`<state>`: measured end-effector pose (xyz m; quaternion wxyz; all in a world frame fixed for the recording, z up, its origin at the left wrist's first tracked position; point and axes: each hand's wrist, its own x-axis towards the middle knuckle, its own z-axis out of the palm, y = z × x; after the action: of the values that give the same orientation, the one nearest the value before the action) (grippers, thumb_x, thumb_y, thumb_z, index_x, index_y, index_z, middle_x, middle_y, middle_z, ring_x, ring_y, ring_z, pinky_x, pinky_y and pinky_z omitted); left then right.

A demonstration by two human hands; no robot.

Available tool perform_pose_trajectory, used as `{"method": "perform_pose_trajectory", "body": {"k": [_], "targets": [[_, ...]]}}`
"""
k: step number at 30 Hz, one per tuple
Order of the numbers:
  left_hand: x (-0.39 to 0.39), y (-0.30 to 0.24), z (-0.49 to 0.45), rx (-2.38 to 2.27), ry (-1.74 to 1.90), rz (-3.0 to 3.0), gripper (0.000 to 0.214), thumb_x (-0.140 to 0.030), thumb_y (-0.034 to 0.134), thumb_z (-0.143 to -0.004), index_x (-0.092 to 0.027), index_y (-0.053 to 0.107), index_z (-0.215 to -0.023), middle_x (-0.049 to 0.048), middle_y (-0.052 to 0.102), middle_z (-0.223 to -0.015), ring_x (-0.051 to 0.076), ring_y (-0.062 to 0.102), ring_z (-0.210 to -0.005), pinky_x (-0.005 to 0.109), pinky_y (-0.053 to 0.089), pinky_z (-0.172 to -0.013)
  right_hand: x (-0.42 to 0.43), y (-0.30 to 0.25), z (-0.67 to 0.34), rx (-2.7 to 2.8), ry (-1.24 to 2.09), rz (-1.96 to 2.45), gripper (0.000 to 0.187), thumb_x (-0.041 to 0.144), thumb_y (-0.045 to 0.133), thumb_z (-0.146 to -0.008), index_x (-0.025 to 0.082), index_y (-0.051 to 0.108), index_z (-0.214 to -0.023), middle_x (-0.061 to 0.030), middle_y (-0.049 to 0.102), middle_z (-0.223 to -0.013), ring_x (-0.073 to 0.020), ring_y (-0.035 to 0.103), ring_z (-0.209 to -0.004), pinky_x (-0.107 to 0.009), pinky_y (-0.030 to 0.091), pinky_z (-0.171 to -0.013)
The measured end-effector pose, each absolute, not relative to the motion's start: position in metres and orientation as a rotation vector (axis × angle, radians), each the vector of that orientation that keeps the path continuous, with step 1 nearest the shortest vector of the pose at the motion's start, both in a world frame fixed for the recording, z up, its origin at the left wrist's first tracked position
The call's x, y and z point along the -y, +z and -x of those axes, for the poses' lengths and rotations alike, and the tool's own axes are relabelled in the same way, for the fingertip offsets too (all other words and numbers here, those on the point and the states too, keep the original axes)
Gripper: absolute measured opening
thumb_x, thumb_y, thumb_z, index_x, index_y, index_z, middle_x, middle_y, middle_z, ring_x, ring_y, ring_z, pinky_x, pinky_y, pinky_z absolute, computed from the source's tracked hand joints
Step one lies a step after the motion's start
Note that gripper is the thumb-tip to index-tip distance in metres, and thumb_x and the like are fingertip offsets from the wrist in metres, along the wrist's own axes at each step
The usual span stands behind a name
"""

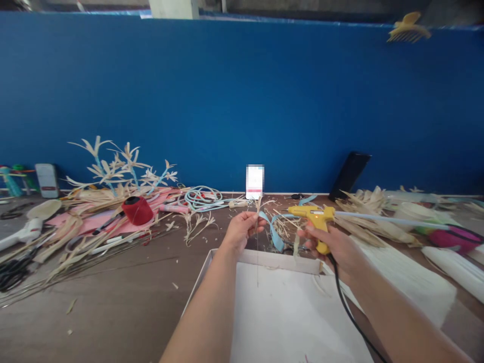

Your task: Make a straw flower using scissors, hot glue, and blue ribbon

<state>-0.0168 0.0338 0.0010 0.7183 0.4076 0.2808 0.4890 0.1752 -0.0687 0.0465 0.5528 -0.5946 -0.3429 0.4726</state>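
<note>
My left hand (242, 229) is pinched on a thin wire stem (257, 262) that hangs down over a white shallow box (227, 254); a small dried-husk flower (260, 204) tops the stem. My right hand (333, 247) grips a yellow glue gun (313, 217), its nozzle pointing left toward the flower, a short gap away. The gun's black cord (350, 312) trails down past my right forearm.
Dried husk strips, wire stems and finished husk flowers on blue stalks (121, 166) crowd the left of the brown table. A red thread spool (136, 210), coiled pale-blue wire (200, 197), black scissors (13, 272) and pale husk bundles (370, 209) lie around. A blue wall stands behind.
</note>
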Motion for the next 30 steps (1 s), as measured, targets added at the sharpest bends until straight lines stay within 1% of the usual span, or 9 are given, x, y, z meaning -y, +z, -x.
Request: {"method": "perform_pose_trajectory", "body": {"k": [2, 5, 7, 12, 16, 18, 24, 27, 30], "targets": [[-0.034, 0.001, 0.017, -0.602, 1.079, -0.908, 0.016, -0.023, 0.064, -0.074, -0.01, 0.059, -0.079, 0.007, 0.066, -0.073, 0.011, 0.064, -0.069, 0.018, 0.053, -0.062, 0.057, 0.046, -0.169, 0.837, 1.086, 1.457, 0.037, 0.033, 0.074, -0.061, 0.02, 0.057, -0.091, -0.0045, 0.067, -0.091, -0.0103, 0.059, -0.062, -0.014, 0.04, -0.038], [-0.035, 0.0, 0.017, -0.579, 1.082, -0.904, 0.017, -0.024, 0.065, -0.073, -0.01, 0.059, -0.08, 0.0067, 0.066, -0.073, 0.011, 0.064, -0.071, 0.019, 0.054, -0.064, 0.04, 0.05, -0.155, 0.855, 1.106, 1.572, 0.036, 0.026, 0.077, -0.055, 0.018, 0.058, -0.085, -0.0043, 0.067, -0.077, -0.0101, 0.058, -0.055, -0.014, 0.037, -0.034], [-0.035, -0.001, 0.017, -0.567, 1.075, -0.905, 0.018, -0.024, 0.066, -0.072, -0.01, 0.059, -0.081, 0.0071, 0.066, -0.075, 0.012, 0.064, -0.071, 0.019, 0.054, -0.063, 0.03, 0.053, -0.145, 0.822, 1.159, 1.647, 0.031, 0.022, 0.074, -0.057, 0.016, 0.058, -0.082, -0.0046, 0.067, -0.072, -0.0094, 0.057, -0.05, -0.014, 0.035, -0.032], [-0.036, -0.002, 0.017, -0.529, 1.064, -0.899, 0.019, -0.024, 0.067, -0.071, -0.009, 0.059, -0.081, 0.0073, 0.066, -0.075, 0.011, 0.064, -0.07, 0.017, 0.053, -0.06, 0.014, 0.05, -0.137, 0.754, 1.349, 1.661, 0.022, 0.016, 0.065, -0.063, 0.017, 0.056, -0.083, -0.0046, 0.068, -0.071, -0.0067, 0.054, -0.042, -0.012, 0.034, -0.03], [-0.035, -0.002, 0.017, -0.532, 1.061, -0.899, 0.02, -0.025, 0.067, -0.071, -0.009, 0.06, -0.081, 0.0078, 0.067, -0.076, 0.011, 0.064, -0.07, 0.017, 0.053, -0.061, 0.011, 0.044, -0.143, 0.787, 1.538, 1.519, 0.019, 0.019, 0.063, -0.068, 0.016, 0.057, -0.086, -0.0058, 0.069, -0.078, -0.0022, 0.048, -0.038, -0.009, 0.028, -0.029], [-0.035, -0.001, 0.017, -0.546, 1.062, -0.897, 0.02, -0.025, 0.067, -0.071, -0.009, 0.06, -0.081, 0.0078, 0.067, -0.076, 0.012, 0.064, -0.071, 0.018, 0.053, -0.061, 0.012, 0.042, -0.145, 0.778, 1.58, 1.454, 0.019, 0.022, 0.064, -0.069, 0.015, 0.058, -0.086, -0.0045, 0.068, -0.078, -0.001, 0.045, -0.038, -0.009, 0.027, -0.029], [-0.036, -0.001, 0.017, -0.547, 1.052, -0.893, 0.018, -0.024, 0.066, -0.072, -0.009, 0.06, -0.082, 0.0088, 0.068, -0.08, 0.011, 0.064, -0.071, 0.018, 0.053, -0.061, 0.008, 0.039, -0.148, 0.852, 1.394, 1.37, 0.022, 0.023, 0.072, -0.063, 0.016, 0.057, -0.077, 0.0023, 0.057, -0.059, -0.0023, 0.043, -0.04, -0.01, 0.029, -0.03], [-0.035, 0.0, 0.017, -0.549, 1.056, -0.889, 0.017, -0.022, 0.066, -0.072, -0.009, 0.06, -0.082, 0.0092, 0.068, -0.082, 0.012, 0.065, -0.072, 0.018, 0.053, -0.061, -0.001, 0.04, -0.151, 0.89, 1.259, 1.454, 0.024, 0.025, 0.071, -0.063, 0.017, 0.054, -0.078, 0.0051, 0.051, -0.05, -0.0043, 0.041, -0.039, -0.012, 0.028, -0.031], [-0.034, 0.001, 0.017, -0.558, 1.062, -0.889, 0.017, -0.022, 0.066, -0.072, -0.009, 0.06, -0.08, 0.0084, 0.068, -0.08, 0.011, 0.064, -0.07, 0.018, 0.053, -0.061, -0.008, 0.044, -0.156, 0.972, 1.156, 1.488, 0.027, 0.028, 0.071, -0.063, 0.018, 0.053, -0.081, 0.0065, 0.048, -0.046, -0.0056, 0.04, -0.038, -0.015, 0.027, -0.032]]}}
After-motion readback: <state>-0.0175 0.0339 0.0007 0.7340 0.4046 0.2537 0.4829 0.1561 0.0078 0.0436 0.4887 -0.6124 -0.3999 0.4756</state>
